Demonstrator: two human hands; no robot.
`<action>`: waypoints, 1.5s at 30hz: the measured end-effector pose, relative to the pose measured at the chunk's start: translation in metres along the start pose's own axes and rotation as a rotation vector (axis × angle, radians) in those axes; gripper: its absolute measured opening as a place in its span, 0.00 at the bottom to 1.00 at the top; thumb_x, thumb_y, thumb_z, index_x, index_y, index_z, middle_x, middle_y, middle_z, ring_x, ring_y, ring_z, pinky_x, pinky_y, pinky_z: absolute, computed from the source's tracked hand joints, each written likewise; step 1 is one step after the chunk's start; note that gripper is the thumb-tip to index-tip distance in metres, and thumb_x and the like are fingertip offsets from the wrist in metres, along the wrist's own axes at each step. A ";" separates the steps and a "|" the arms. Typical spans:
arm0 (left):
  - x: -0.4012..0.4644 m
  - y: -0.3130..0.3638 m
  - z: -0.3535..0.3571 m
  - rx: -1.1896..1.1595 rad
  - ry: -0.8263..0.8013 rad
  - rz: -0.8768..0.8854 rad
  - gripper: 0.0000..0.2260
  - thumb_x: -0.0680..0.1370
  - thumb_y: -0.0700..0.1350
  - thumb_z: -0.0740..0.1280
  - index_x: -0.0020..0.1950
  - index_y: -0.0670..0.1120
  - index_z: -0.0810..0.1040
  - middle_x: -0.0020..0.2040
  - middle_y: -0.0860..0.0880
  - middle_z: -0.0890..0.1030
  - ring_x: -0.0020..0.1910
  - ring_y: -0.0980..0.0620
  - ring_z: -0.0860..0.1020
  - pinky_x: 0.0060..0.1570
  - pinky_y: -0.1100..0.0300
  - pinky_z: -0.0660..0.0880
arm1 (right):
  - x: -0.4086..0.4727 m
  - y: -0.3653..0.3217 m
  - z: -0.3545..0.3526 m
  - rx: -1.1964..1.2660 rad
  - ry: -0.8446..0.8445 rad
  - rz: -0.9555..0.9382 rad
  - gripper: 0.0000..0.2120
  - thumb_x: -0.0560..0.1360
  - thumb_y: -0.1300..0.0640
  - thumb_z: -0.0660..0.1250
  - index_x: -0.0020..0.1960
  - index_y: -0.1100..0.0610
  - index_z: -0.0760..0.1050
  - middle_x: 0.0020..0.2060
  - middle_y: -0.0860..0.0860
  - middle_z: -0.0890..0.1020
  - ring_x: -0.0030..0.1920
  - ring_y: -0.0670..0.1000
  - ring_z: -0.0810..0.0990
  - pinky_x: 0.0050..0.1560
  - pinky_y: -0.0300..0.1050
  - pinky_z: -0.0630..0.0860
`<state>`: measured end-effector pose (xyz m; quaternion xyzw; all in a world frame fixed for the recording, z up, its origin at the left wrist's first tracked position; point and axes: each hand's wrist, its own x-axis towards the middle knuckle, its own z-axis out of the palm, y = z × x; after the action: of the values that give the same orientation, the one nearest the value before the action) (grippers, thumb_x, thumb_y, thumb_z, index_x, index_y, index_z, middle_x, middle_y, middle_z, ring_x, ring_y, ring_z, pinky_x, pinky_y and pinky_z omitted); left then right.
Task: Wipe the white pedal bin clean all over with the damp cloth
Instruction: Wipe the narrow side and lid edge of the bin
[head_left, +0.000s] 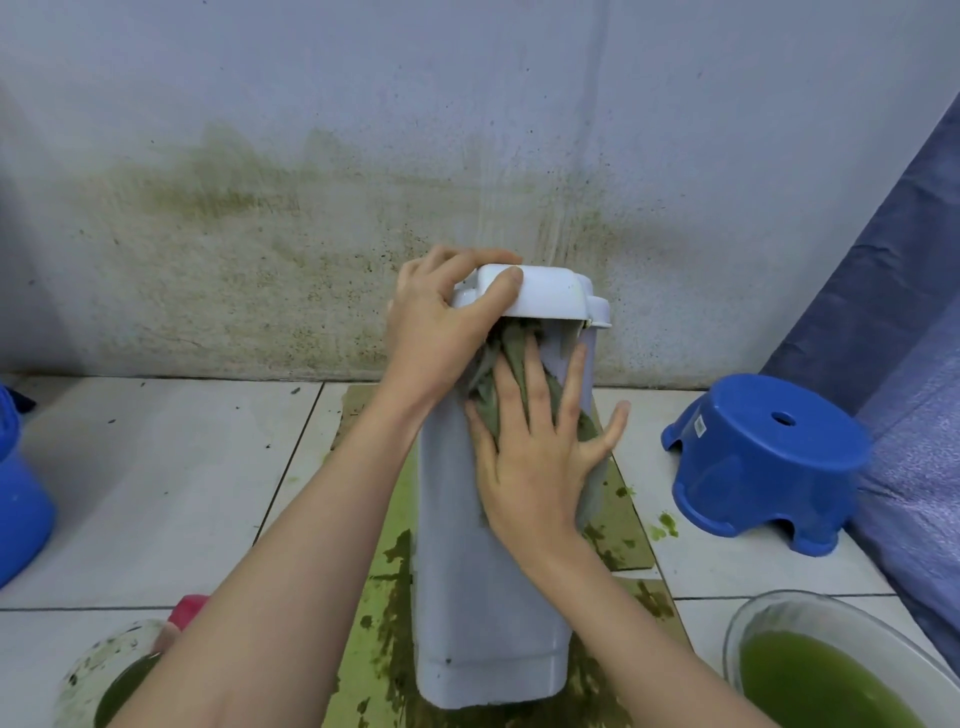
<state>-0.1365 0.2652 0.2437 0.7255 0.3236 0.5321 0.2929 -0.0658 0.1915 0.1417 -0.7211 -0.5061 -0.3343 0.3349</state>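
The tall white plastic pedal bin stands on a piece of green-stained brown cardboard laid on the pale tiled floor, close to the speckled, green-smeared wall. Its pedal cannot be made out, and the far sides are hidden behind its own body. The left hand grips the corner of the white hinged lid, thumb curled over the front edge and fingers over the top, so that corner is covered. The right hand lies flat with fingers spread, pressing the crumpled grey-green damp cloth against the bin's upper front just under the lid; most of the cloth is hidden beneath the palm, with only its bunched upper end and a lower fringe showing.

To the right, a blue plastic step stool sits on the tiles, well apart from the bin, with a blue-purple curtain hanging behind it. At the lower right a clear round basin of green water is cut off by the frame. At the left edge a blue plastic bucket is only partly in view. At the lower left a green-soiled round container and something pink are largely hidden by the left forearm. Bare tiles lie open on either side of the cardboard.
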 end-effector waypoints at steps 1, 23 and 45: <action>0.000 0.001 0.001 0.010 0.012 -0.009 0.10 0.67 0.64 0.59 0.44 0.68 0.77 0.46 0.63 0.76 0.55 0.58 0.69 0.51 0.66 0.65 | -0.010 0.011 0.000 -0.024 -0.012 -0.037 0.21 0.81 0.43 0.50 0.71 0.47 0.61 0.73 0.47 0.63 0.75 0.55 0.56 0.65 0.73 0.53; 0.014 0.003 0.026 -0.047 -0.049 0.054 0.09 0.67 0.61 0.61 0.42 0.66 0.79 0.42 0.66 0.76 0.55 0.55 0.73 0.56 0.54 0.71 | 0.023 -0.014 -0.002 0.235 0.073 0.303 0.19 0.79 0.43 0.54 0.66 0.47 0.71 0.70 0.47 0.66 0.75 0.59 0.55 0.67 0.71 0.50; 0.014 -0.020 -0.011 -0.140 -0.011 -0.034 0.10 0.69 0.55 0.65 0.46 0.57 0.82 0.54 0.51 0.80 0.54 0.58 0.77 0.55 0.61 0.73 | -0.143 0.022 0.015 0.124 -0.157 -0.175 0.20 0.82 0.44 0.51 0.73 0.45 0.59 0.73 0.46 0.60 0.76 0.54 0.51 0.69 0.65 0.55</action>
<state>-0.1473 0.2896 0.2394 0.7006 0.2962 0.5442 0.3539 -0.0806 0.1256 0.0129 -0.6763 -0.6113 -0.2727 0.3075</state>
